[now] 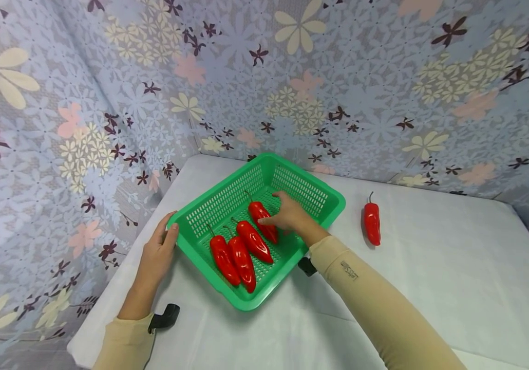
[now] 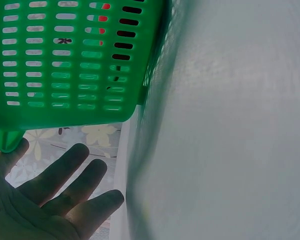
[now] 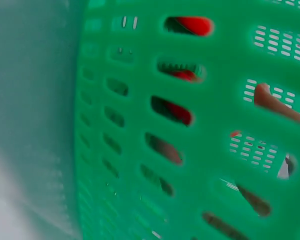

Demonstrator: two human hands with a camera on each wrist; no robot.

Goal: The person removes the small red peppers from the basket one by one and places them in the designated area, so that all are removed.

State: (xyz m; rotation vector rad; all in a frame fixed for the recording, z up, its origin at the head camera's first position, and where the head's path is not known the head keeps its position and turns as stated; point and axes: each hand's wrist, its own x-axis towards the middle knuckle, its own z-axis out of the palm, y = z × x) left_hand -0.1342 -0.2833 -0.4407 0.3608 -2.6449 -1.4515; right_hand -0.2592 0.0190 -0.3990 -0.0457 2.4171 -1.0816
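Note:
A green plastic basket (image 1: 264,303) with slotted walls stands at an angle on the white-covered table. My left hand (image 1: 158,252) holds the rim at its left corner; in the left wrist view the other fingers (image 2: 65,175) spread below the basket wall (image 2: 70,115). Inside lie several red peppers with stems, side by side. My right hand (image 1: 289,215) reaches over the near right rim, thumb and index finger spread apart, beside the rightmost pepper (image 1: 257,209), with the thumb over it. In the right wrist view, the basket wall (image 3: 220,100) hides most of that hand.
One more red pepper (image 1: 372,223) lies on the white cloth (image 1: 445,257) to the right of the basket. Floral fabric (image 1: 361,92) hangs behind and at the left of the table. A dark wrist-camera mount (image 1: 165,317) sits on the left wrist.

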